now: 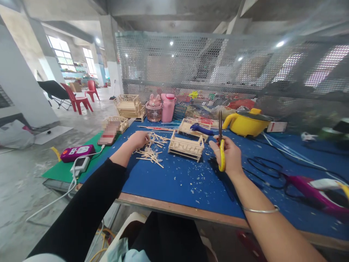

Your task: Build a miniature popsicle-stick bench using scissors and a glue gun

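Note:
My right hand (230,154) grips a pair of scissors (222,156) by its yellow handles, blades pointing up. At the pile of short wooden sticks (151,149), my left hand (139,139) has its fingers drawn together; whatever they may pinch is hidden. Between my hands, a small wooden stick frame with railings (187,147) stands on the blue tabletop (169,182). Just behind it sits a similar wooden frame (188,127), with a dark blue tool (200,128) lying against it.
More stick frames (128,107) are stacked at the back left, beside a pink basket (154,112) and a pink bottle (168,107). A phone (109,133) and purple device (77,153) lie left. To the right are a yellow pot (248,123), black cable and a purple tool (313,193).

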{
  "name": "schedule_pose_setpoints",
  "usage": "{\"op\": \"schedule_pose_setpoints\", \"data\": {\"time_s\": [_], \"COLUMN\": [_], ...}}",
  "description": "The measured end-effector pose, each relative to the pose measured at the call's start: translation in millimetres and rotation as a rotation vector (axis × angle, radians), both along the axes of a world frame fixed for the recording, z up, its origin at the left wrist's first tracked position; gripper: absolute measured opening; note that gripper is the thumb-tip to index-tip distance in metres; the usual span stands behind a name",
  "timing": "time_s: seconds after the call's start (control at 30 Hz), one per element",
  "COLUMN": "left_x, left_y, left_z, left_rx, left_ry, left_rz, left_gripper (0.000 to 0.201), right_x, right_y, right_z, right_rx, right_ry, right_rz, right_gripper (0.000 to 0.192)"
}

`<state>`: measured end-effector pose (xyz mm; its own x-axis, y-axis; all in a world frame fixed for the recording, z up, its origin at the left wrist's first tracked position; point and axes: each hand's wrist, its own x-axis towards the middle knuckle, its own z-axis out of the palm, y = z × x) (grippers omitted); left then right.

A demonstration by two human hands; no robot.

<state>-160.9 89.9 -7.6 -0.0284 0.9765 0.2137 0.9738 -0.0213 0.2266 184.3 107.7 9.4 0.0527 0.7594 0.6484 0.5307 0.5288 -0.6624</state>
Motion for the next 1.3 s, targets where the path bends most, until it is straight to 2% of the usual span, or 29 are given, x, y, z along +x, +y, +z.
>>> {"op": "schedule_pose_setpoints", "data": {"time_s": [0.07,0.17,0.23,0.3,0.4,0.5,0.6,0.67,0.73,0.83,1.0,1.13,1.23,1.3], "left_x": [1.6,1.1,0.6,1.4,6.5,15.7,27.2,33.6,37.3,38.9,42.5,43.8,46.9,56.1], "left_y": [-0.4,-7.3,-19.5,-37.8,-67.8,-85.0,-86.3,-84.5,-84.7,-89.0,-93.0,-91.9,-93.0,-96.3], "left_z": [1.7,12.1,20.4,25.0,20.1,8.2,0.6,-0.9,-1.2,-3.0,-10.3,-12.4,-9.6,-7.3], "left_rx": [0.003,0.026,0.037,-0.028,-0.214,-0.169,-0.093,-0.084,-0.068,-0.044,-0.04,0.134,0.21,0.217], "left_ry": [0.004,0.018,0.034,0.042,0.052,0.021,-0.123,-0.242,-0.307,-0.309,-0.238,-0.331,-0.525,-0.726], "left_rz": [-0.01,-0.017,-0.013,-0.015,0.011,-0.008,-0.148,-0.241,-0.264,-0.249,-0.321,-0.249,-0.184,-0.15], "left_gripper": [0.03,0.036,0.034,0.022,0.01,0.01,0.017,0.014,0.01,0.021,0.015,0.014,0.013,0.021], "right_x": [0.2,0.3,0.3,0.1,-1.3,-4.1,-5.8,-5.5,-4.7,-3.9,-3.7,-1.7,-0.9,-1.2], "right_y": [0.6,0.9,0.4,-0.6,-2.6,-4.1,-4.6,-4.8,-5.2,-6.0,-6.2,-2.9,-0.1,-1.9], "right_z": [-0.5,-0.5,-0.3,-0.1,-0.3,-1.0,-1.4,-0.7,0.8,3.2,3.5,0.2,-1.0,1.3], "right_rx": [0.005,0.015,0.013,0.001,-0.012,-0.01,-0.017,-0.017,-0.005,0.009,0.013,0.016,0.0,-0.039], "right_ry": [0.003,0.005,0.004,-0.004,-0.025,-0.041,-0.036,-0.033,-0.032,-0.027,-0.031,-0.032,-0.026,-0.024], "right_rz": [0.003,-0.003,-0.003,0.004,0.016,0.051,0.095,0.089,0.058,0.024,0.035,0.038,0.058,0.108], "right_gripper": [0.048,0.05,0.049,0.047,0.043,0.043,0.045,0.046,0.045,0.046,0.047,0.046,0.044,0.043]}}
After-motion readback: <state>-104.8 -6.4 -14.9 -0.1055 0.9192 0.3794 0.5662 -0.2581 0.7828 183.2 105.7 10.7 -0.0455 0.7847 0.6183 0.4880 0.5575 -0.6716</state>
